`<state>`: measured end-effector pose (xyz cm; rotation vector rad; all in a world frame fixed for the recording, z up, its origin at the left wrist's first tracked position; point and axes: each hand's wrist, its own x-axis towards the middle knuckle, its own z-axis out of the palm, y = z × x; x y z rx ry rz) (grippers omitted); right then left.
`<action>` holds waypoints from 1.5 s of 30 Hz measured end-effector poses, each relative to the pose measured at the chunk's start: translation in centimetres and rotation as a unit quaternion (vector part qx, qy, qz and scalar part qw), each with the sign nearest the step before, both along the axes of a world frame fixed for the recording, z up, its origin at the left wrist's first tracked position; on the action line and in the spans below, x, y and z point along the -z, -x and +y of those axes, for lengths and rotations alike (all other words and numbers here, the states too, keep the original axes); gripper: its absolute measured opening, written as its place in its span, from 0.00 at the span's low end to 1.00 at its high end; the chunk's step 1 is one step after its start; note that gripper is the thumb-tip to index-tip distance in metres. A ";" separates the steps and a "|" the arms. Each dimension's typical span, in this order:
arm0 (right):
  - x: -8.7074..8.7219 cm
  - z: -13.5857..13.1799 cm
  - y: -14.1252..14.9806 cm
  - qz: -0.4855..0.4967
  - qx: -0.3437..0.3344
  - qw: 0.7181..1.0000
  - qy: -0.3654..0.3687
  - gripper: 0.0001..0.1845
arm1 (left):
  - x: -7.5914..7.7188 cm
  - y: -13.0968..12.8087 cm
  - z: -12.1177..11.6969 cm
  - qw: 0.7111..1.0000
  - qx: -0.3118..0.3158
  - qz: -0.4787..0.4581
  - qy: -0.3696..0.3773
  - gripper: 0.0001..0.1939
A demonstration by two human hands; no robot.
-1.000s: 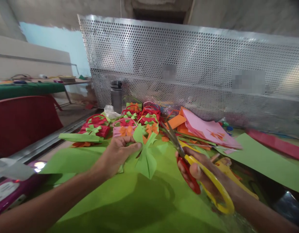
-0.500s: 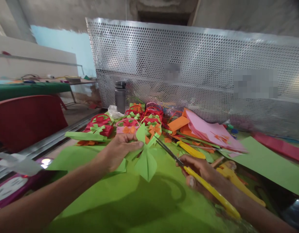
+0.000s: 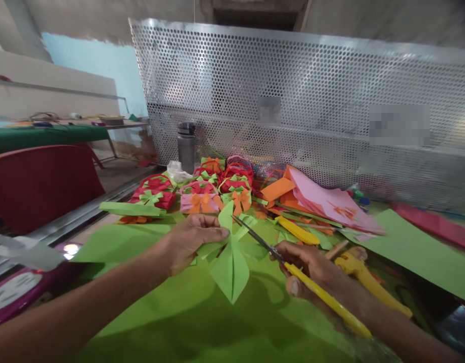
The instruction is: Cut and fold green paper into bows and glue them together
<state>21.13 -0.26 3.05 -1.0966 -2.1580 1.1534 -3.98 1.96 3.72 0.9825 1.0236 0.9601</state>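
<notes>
Between the thumb and fingers of my left hand (image 3: 194, 239) is a light-green cut-out (image 3: 232, 269), shaped like a bow with pointed leaf-like ends and a crease down the lower one. It hangs above the green table surface. My right hand (image 3: 308, 267) is closed around yellow-handled scissors (image 3: 326, 297). Their dark blades look nearly closed, and the tips lie by the upper part of the cut-out; whether they touch it I cannot tell. Just behind the hands stand several small handbags, among them a pink one with an orange bow (image 3: 200, 203) and a red one with a green bow (image 3: 156, 194).
Farther back are a grey bottle (image 3: 186, 148) and a perforated metal panel (image 3: 292, 85). To the right lie pink sheets (image 3: 323, 196), a yellow cutter (image 3: 296, 230), a yellow glue gun (image 3: 372, 285) and a green sheet (image 3: 424, 252). A purple device (image 3: 16, 297) sits at left.
The left hand and the green cut-out have moved slightly down and right. The scissor tips have shifted a little left and down, beside the cut-out's upper part. The camera view has shifted slightly.
</notes>
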 end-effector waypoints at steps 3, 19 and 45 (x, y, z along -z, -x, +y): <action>-0.1 -0.1 0.1 -0.009 0.002 1.000 0.004 0.24 | -0.1 -0.1 -0.2 1.000 0.011 0.006 -0.005 0.09; 0.1 -0.2 0.2 -0.032 0.011 0.999 -0.025 0.21 | 0.4 -0.2 -0.2 0.999 0.021 0.035 -0.015 0.08; 0.1 1.6 -1.0 -0.117 0.142 0.974 -0.133 0.18 | 0.9 -0.2 0.1 1.000 -0.007 0.008 -0.008 0.07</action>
